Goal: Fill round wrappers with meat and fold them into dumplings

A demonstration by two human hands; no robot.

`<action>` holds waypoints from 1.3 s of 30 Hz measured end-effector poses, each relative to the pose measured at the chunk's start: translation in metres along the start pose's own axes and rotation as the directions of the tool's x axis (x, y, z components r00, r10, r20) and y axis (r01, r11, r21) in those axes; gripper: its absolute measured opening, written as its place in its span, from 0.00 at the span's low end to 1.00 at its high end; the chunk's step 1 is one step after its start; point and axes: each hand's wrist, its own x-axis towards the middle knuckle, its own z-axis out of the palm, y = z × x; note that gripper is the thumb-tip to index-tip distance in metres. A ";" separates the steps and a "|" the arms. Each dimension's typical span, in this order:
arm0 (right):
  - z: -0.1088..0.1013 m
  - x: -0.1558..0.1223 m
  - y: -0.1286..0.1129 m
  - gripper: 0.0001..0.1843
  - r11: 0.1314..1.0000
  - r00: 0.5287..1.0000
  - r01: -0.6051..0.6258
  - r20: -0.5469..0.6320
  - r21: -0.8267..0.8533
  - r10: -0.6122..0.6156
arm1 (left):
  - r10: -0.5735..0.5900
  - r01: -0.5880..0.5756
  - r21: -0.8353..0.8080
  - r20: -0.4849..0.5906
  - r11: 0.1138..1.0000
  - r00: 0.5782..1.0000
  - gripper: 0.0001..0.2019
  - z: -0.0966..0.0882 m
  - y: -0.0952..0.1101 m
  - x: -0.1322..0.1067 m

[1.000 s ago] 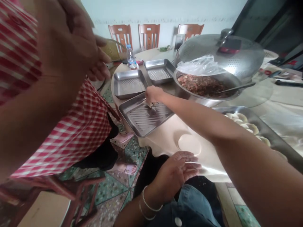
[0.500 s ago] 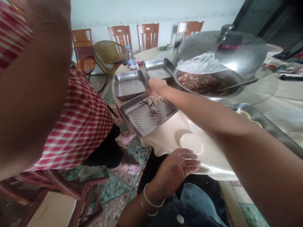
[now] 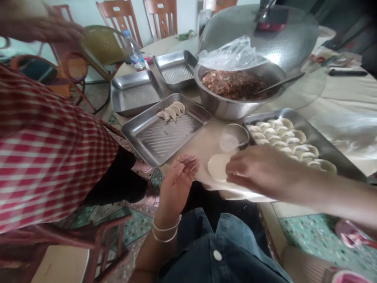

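Note:
On the cloth-covered table a round dumpling wrapper (image 3: 217, 166) lies flat near the front edge. My right hand (image 3: 253, 169), slightly blurred, has its fingers pinched at the wrapper's right edge. My left hand (image 3: 180, 177), with floury fingertips and bracelets at the wrist, is palm up left of the wrapper, loosely curled and holding nothing. Several folded dumplings (image 3: 172, 111) sit in a row at the back of the metal tray (image 3: 138, 131) ahead on the left. Beyond the wrapper is a small clear round dish (image 3: 234, 135).
A large steel bowl (image 3: 229, 108) holds minced filling and a spoon, with a big lid (image 3: 282, 35) tilted behind it. At right, another tray (image 3: 338, 151) holds round dough pieces. Two more trays and a water bottle (image 3: 134, 51) stand at back left. A person in a checked apron (image 3: 55, 157) is close on my left.
My right hand has moved from the dumplings in the left tray back to the wrapper. My left hand has shifted left and up, away from the wrapper. The view has turned somewhat.

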 end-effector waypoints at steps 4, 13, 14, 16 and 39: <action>0.054 -0.019 0.011 0.07 0.995 0.996 -0.064 0.061 -0.071 0.069 | -0.008 0.009 0.043 -0.022 0.999 1.000 0.09 0.009 -0.005 0.006; 0.054 -0.012 0.029 0.05 0.994 0.988 -0.092 0.129 0.066 0.083 | -0.068 0.068 0.007 -0.044 0.998 0.997 0.08 0.016 -0.019 0.005; 0.054 -0.012 0.030 0.05 0.991 0.988 -0.089 0.134 0.095 0.075 | -0.069 0.069 0.007 -0.040 0.998 0.997 0.08 0.016 -0.020 0.006; 0.054 -0.013 0.033 0.05 0.981 0.990 -0.074 0.128 0.178 0.051 | -0.064 0.064 0.011 -0.037 0.998 0.997 0.09 0.016 -0.021 0.007; 0.056 -0.014 0.028 0.07 0.966 0.994 -0.100 0.072 0.239 0.085 | -0.068 0.068 0.029 -0.024 0.997 0.997 0.07 0.021 -0.024 0.003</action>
